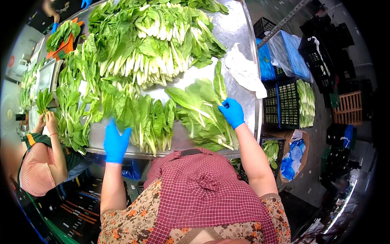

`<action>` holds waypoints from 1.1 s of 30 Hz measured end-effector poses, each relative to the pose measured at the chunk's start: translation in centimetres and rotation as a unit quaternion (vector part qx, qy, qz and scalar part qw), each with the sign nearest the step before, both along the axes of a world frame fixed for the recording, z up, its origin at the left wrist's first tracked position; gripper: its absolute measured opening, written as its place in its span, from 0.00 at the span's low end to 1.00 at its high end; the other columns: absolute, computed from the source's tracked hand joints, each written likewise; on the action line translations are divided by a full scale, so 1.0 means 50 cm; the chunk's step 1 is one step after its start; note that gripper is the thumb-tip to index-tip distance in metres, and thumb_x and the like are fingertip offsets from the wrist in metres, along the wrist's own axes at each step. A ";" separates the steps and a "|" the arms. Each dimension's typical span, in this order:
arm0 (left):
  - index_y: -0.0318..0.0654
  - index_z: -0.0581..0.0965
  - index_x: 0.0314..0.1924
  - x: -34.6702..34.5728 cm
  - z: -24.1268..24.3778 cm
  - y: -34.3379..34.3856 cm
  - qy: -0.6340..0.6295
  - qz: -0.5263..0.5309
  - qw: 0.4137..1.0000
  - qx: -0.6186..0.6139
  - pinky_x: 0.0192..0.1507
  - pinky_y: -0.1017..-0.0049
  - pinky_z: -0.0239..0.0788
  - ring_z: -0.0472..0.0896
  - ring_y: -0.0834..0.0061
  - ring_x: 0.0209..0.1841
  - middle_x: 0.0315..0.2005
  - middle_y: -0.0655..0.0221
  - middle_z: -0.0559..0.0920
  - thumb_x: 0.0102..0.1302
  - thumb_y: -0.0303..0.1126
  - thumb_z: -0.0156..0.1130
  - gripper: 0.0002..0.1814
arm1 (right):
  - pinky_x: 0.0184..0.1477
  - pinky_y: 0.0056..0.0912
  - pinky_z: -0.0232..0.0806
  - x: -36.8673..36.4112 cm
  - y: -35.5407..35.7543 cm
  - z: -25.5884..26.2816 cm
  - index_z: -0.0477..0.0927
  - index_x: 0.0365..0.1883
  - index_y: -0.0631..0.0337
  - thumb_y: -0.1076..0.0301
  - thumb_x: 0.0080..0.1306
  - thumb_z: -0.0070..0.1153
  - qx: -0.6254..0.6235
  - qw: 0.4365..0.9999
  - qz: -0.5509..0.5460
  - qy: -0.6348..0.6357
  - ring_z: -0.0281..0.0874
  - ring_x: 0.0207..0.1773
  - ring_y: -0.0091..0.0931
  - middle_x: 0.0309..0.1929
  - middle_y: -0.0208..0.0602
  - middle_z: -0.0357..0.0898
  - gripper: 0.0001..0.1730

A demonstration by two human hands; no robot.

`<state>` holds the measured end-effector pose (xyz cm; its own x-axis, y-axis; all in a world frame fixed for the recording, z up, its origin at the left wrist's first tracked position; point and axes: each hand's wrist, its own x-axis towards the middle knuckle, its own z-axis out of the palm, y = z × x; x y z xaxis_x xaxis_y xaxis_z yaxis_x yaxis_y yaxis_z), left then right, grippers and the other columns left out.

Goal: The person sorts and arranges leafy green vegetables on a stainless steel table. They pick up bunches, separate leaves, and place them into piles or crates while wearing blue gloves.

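Observation:
My right hand [233, 113], in a blue glove, has its fingertips closed at the stem end of a narrow green leaf [219, 80]. Under and beside it spreads a loose pile of leafy greens [195, 113] with pale stems. My left hand [116, 142], also gloved in blue, is slightly blurred at the front of the metal table [230, 18]. Its thumb and fingers stand apart with nothing seen between them. Just right of it lies a row of leafy greens [149, 122], stems toward me; whether the fingers touch it I cannot tell.
A large heap of stacked greens [152, 45] covers the table's far middle. A crumpled white cloth [243, 70] lies near the right edge. Beyond stand black crates [288, 103] and a cardboard box [304, 158] with plastic bags. At left, a co-worker [42, 164] holds greens near an orange crate [65, 45].

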<state>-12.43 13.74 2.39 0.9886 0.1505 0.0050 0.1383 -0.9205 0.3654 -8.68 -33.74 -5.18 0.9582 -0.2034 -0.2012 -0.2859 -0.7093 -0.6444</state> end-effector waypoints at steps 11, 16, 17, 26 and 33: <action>0.36 0.78 0.45 0.063 0.038 -0.375 0.195 -0.091 0.786 -0.580 0.37 0.80 0.70 0.77 0.82 0.34 0.34 0.71 0.81 0.63 0.28 0.64 0.11 | 0.28 0.21 0.67 -0.068 0.118 0.116 0.75 0.35 0.62 0.74 0.60 0.64 0.436 0.892 -0.114 -0.025 0.74 0.26 0.19 0.26 0.31 0.77 0.09; 0.35 0.76 0.44 0.069 0.007 -0.469 0.264 -0.025 0.689 -0.675 0.35 0.80 0.71 0.78 0.82 0.32 0.34 0.68 0.82 0.63 0.32 0.65 0.13 | 0.35 0.26 0.69 -0.116 0.159 0.154 0.76 0.31 0.61 0.76 0.58 0.64 0.176 0.979 0.011 -0.101 0.75 0.31 0.21 0.29 0.30 0.77 0.08; 0.35 0.76 0.44 0.068 -0.002 -0.474 0.276 -0.021 0.690 -0.669 0.35 0.80 0.71 0.78 0.82 0.31 0.34 0.68 0.82 0.63 0.32 0.65 0.12 | 0.34 0.28 0.69 -0.119 0.155 0.146 0.76 0.32 0.60 0.75 0.57 0.63 0.139 0.979 0.051 -0.138 0.76 0.31 0.24 0.30 0.32 0.77 0.08; 0.38 0.77 0.41 0.056 -0.037 -0.451 0.294 -0.023 0.660 -0.691 0.40 0.76 0.74 0.81 0.77 0.36 0.35 0.68 0.81 0.63 0.30 0.64 0.08 | 0.34 0.27 0.69 -0.149 0.164 0.087 0.78 0.37 0.59 0.71 0.59 0.62 0.342 0.936 -0.055 -0.070 0.77 0.32 0.22 0.31 0.32 0.79 0.08; 0.37 0.78 0.38 0.035 -0.028 -0.437 0.250 -0.063 0.661 -0.705 0.44 0.79 0.70 0.78 0.80 0.39 0.35 0.71 0.80 0.61 0.25 0.64 0.06 | 0.33 0.24 0.70 -0.114 0.167 0.117 0.78 0.40 0.66 0.64 0.65 0.61 0.469 0.875 -0.041 0.115 0.76 0.31 0.20 0.33 0.34 0.81 0.13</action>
